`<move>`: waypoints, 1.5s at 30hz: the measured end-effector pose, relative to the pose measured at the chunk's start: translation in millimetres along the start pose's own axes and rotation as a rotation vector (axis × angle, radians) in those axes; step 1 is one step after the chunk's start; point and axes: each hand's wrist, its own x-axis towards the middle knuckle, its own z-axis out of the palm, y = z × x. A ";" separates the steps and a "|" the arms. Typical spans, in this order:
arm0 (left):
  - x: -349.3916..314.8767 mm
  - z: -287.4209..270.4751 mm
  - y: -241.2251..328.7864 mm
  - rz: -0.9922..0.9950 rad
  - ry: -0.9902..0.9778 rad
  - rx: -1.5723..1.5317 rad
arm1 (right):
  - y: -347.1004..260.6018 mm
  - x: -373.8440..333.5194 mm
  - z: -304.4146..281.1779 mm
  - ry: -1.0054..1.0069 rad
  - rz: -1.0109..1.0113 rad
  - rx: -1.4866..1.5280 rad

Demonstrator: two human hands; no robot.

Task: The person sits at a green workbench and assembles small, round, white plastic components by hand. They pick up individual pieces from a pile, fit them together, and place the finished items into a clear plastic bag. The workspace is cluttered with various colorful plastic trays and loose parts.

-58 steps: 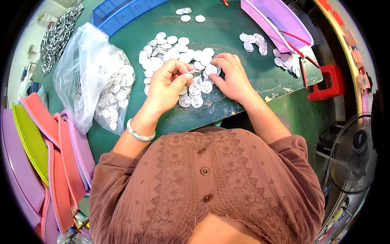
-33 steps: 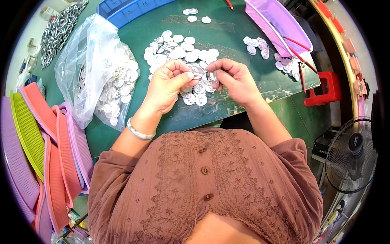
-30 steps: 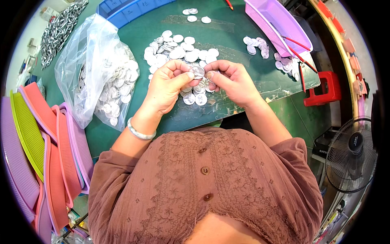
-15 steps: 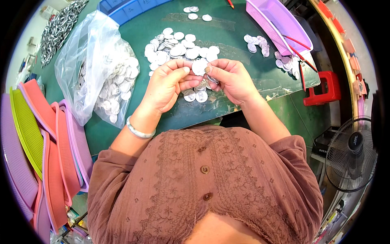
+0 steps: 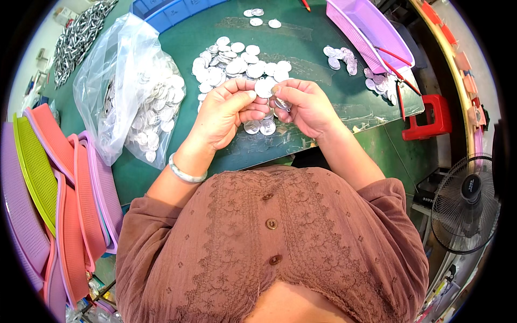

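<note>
Between both hands, over the near edge of the table, one round silvery metal pendant (image 5: 264,88) is held up by its rim. My left hand (image 5: 222,114), below a pale bangle, pinches its left side with thumb and fingertips. On its right side, the thumb and fingers of my right hand (image 5: 311,109) are closed. Another silvery pendant (image 5: 283,104) sits under the right fingers. Just below the hands, several pendants (image 5: 267,127) lie on the green table (image 5: 210,161). A larger heap of pendants (image 5: 231,63) spreads beyond my hands.
Left of the heap stands a clear plastic bag (image 5: 116,70) full of pendants. Metal pieces (image 5: 81,40) pile up behind it. Stacked plastic baskets (image 5: 35,172) crowd the left side. At right are a purple basket (image 5: 350,24), red-handled pliers (image 5: 401,78), a red stool (image 5: 428,118) and a fan (image 5: 468,204).
Both hands stay in place around the same pendant. The left thumb and fingers have shifted slightly to the right, toward the pendant.
</note>
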 end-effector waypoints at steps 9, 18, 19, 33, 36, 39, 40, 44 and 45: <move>-0.4 1.2 -0.5 0.001 0.011 0.004 | 1.8 0.8 -1.1 -0.014 0.048 0.074; 0.3 0.5 -0.5 0.009 0.001 0.026 | 3.0 1.7 -1.8 -0.041 0.050 0.088; 0.0 0.8 -0.8 0.024 0.013 0.056 | 4.8 2.4 -2.8 -0.044 0.038 0.068; -4.6 7.2 -7.3 0.270 0.016 0.353 | 13.1 5.5 -3.7 -0.087 -0.143 -0.124; -5.7 6.6 -6.6 0.272 0.019 0.387 | 13.2 5.2 -2.9 -0.071 -0.149 -0.155; -6.0 7.4 -5.4 0.250 0.041 0.375 | 14.8 4.6 -2.4 -0.046 -0.167 -0.205; -5.9 7.2 -5.3 0.241 0.047 0.361 | 15.1 4.6 -2.3 -0.041 -0.175 -0.218; -5.9 7.5 -3.3 0.175 0.067 0.284 | 15.6 3.5 1.0 -0.030 -0.266 -0.280; -6.1 7.6 -2.5 0.151 0.072 0.259 | 16.2 3.5 1.4 -0.016 -0.284 -0.308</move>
